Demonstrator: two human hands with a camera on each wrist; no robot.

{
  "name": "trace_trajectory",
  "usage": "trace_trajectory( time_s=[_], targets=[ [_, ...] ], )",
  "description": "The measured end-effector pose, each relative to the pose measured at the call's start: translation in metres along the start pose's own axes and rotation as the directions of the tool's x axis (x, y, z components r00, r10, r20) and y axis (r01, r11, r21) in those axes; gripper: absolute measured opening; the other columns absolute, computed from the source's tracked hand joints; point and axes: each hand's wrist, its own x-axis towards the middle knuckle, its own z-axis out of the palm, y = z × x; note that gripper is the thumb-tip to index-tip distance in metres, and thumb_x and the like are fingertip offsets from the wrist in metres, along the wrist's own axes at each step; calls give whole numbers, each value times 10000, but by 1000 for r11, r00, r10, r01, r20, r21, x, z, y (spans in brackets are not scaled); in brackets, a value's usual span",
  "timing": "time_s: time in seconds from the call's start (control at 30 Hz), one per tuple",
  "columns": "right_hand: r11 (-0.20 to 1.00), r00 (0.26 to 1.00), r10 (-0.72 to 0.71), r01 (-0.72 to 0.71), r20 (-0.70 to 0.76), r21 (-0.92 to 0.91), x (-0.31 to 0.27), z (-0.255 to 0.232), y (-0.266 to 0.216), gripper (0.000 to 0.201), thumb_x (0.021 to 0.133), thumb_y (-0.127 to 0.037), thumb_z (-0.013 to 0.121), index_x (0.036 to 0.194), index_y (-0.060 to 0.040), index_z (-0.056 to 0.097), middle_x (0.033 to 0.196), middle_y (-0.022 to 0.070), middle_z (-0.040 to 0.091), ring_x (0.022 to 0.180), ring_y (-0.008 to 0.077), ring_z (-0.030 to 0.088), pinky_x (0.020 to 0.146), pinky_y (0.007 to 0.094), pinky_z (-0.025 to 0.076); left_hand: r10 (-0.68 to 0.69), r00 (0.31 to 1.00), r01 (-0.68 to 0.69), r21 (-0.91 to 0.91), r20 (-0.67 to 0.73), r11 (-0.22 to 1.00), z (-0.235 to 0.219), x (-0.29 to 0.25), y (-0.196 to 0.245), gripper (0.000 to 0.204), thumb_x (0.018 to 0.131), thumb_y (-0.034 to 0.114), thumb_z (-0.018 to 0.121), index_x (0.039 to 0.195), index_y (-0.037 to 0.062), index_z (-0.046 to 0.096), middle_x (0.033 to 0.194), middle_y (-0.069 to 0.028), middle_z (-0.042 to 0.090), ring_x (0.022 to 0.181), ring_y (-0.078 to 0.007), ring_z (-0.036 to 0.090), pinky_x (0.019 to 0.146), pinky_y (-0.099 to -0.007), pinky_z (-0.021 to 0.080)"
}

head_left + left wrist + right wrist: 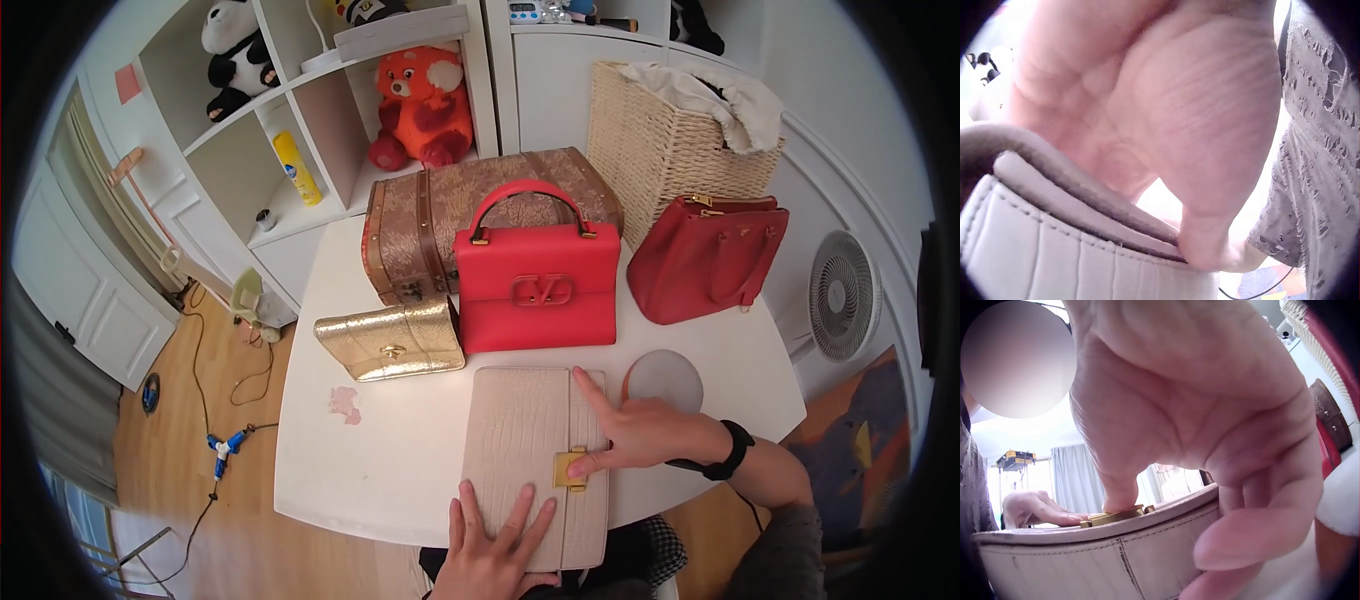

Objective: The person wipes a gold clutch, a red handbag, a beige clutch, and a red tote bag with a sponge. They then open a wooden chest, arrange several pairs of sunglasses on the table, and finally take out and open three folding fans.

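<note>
A pale pink crocodile-pattern handbag (515,420) lies flat at the table's near edge, with a gold clasp (569,470) on its flap. My left hand (492,550) rests on the bag's lower left part with fingers spread. In the left wrist view, its thumb (1202,240) lies at the bag's stitched edge. My right hand (650,432) is over the bag's right edge. Its thumb presses the clasp, its index finger stretches to the upper right corner, and its other fingers (1241,537) curl beside the side panel in the right wrist view.
Behind the handbag stand a gold bag (395,340), a red top-handle bag (540,310), a dark red tote (690,265) and a patterned trunk (400,220). A round grey-white object (665,380) lies by my right hand. A wicker basket (640,150) and fan (845,295) stand beyond.
</note>
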Motion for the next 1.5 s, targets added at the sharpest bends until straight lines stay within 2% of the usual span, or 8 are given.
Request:
trace_trajectory(
  time_s=[0.2, 0.27, 0.47, 0.83, 0.93, 1.3, 1.4, 1.5],
  targets=[
    [995, 979, -41, 22, -201, -96, -8, -2, 0, 1293, 671, -831, 642, 1523, 16, 162, 1036, 325, 623, 971, 440, 657, 832, 469, 507, -66, 996, 71, -117, 53, 990, -9, -18, -11, 1083, 749, 582, 698, 1557, 61, 198, 1602, -229, 150, 1424, -565, 132, 1118, -682, 178],
    [987, 964, -81, 42, -254, -153, -7, -2, -3, 1279, 650, -828, 662, 1512, 8, 223, 1124, 341, 595, 1037, 447, 638, 866, 478, 495, -309, 947, 289, -185, -91, 939, 6, -33, -18, 1119, 755, 619, 692, 1534, -8, 191, 1576, -271, 181, 1431, -510, 185, 1122, -664, 171],
    [947, 932, -193, 95, -306, -307, 3, -7, 1, 1319, 589, -812, 716, 1494, 28, 251, 1238, 339, 499, 1078, 458, 608, 877, 472, 502, -364, 921, 326, -233, -141, 916, 30, -47, -25, 1003, 777, 537, 751, 1450, -75, 329, 1483, -297, 353, 1372, -503, 296, 1111, -573, 289],
    [974, 934, -181, 213, -310, 73, 0, 3, 7, 1376, 576, -672, 837, 1496, 77, 141, 1396, 339, 356, 1311, 457, 421, 1078, 428, 379, -518, 847, 376, -554, -120, 743, 27, -44, -15, 882, 804, 372, 795, 1429, -79, 366, 1473, -310, 379, 1352, -423, 412, 1088, -457, 382],
    [970, 928, -149, 205, -341, 134, -7, 6, 4, 1389, 575, -670, 840, 1496, 84, 124, 1412, 346, 340, 1341, 459, 386, 1100, 433, 361, -527, 850, 320, -813, 19, 487, 6, -38, -10, 846, 800, 307, 811, 1426, -67, 382, 1447, -287, 418, 1328, -391, 450, 1082, -432, 394],
    [943, 863, -174, 284, -475, 170, -22, 25, -5, 1242, 643, -523, 882, 1482, 59, 175, 1392, 298, 347, 1261, 410, 470, 1040, 413, 420, -318, 874, 92, -519, -367, 850, -58, -43, -26, 740, 741, 93, 830, 1405, 43, 508, 1420, -176, 460, 1312, -351, 454, 1091, -410, 402],
    [948, 741, -198, 311, -642, 66, -21, 0, -19, 1109, 675, -412, 885, 1492, -29, 241, 1398, 253, 360, 1173, 373, 528, 984, 410, 452, -116, 919, 18, -254, -378, 967, -73, -46, -43, 779, 776, 97, 801, 1468, 109, 443, 1497, -222, 353, 1345, -427, 404, 1071, -444, 426],
    [817, 570, -555, 510, -606, -269, -14, -22, -28, 928, 695, -306, 861, 1447, -70, 369, 1349, 198, 437, 1162, 379, 531, 965, 452, 464, -148, 920, 71, -217, -364, 974, -75, -42, -62, 846, 633, -67, 844, 1393, 135, 532, 1358, -132, 379, 1300, -367, 459, 1048, -423, 459]
  ],
)
